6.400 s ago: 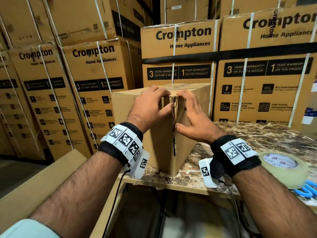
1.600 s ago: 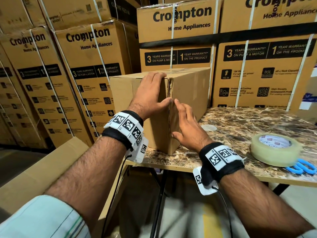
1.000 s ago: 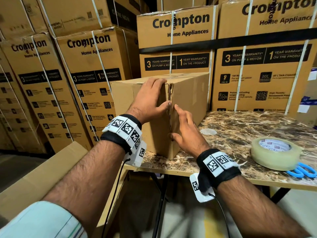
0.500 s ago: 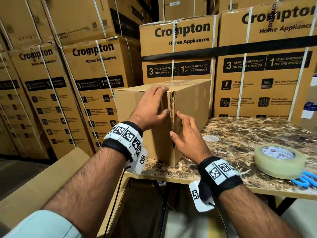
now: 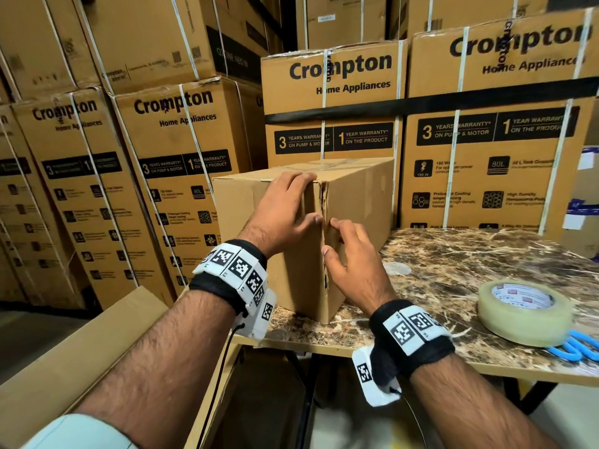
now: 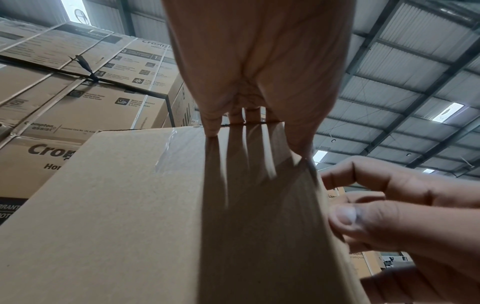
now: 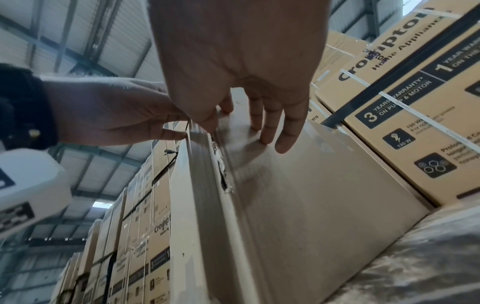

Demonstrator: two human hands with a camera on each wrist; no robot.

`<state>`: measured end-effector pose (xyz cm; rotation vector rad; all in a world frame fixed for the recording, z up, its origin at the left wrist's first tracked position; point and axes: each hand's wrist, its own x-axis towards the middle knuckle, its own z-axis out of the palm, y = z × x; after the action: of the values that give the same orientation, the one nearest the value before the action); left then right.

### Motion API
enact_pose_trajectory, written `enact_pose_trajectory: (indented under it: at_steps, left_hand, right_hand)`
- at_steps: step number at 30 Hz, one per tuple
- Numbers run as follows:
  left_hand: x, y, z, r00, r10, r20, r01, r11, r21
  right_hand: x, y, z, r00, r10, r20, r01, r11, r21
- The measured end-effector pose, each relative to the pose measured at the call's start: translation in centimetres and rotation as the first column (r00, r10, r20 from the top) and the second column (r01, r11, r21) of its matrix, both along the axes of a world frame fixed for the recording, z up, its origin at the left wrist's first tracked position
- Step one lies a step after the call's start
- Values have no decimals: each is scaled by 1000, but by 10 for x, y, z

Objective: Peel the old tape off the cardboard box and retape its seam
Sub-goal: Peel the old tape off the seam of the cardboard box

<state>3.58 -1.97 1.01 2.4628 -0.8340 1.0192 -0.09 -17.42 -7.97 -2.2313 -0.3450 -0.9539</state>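
A plain cardboard box [image 5: 359, 202] stands on the marble table [image 5: 453, 273], its torn corner seam [image 5: 323, 202] facing me. My left hand [image 5: 285, 212] lies flat on the box's left face, fingers straight up to the top edge and thumb by the seam. My right hand [image 5: 350, 254] rests on the right face, thumb at the seam [image 7: 221, 164] and fingers loosely bent against the cardboard. In the left wrist view a strip of old clear tape [image 6: 166, 152] clings to the left face. A tape roll [image 5: 525, 312] lies on the table to the right.
Blue scissors [image 5: 580, 348] lie partly under the tape roll at the table's front right edge. Stacked printed appliance cartons [image 5: 334, 102] wall in the back and left. A large cardboard sheet [image 5: 81, 351] leans low on the left, beside the table.
Since the earliest frame my right hand has slid lower along the corner seam. Over the last second both hands have stayed almost where they were on the box.
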Motion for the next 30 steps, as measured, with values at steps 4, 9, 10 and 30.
enact_pose_trajectory:
  at_steps: [4,9,10,30]
  left_hand:
    - [-1,-6,-1,1000,31,-2,-31,999,-44]
    - [-3,-14,-3,998,65,10,-64,994,-94]
    - [-3,-14,-4,998,64,9,-63,993,-96]
    - [2,-22,12,986,167,22,-161,971,-177]
  right_hand:
    - [-2,-1,4,999,21,-32,-21,1000,12]
    - [-2,-5,13,1000,15,-21,-15,1000,-5]
    - [-1,-4,16,1000,2,-13,-2,1000,-8]
    - [8,-9,52,998,-68,-10,68,997,-46]
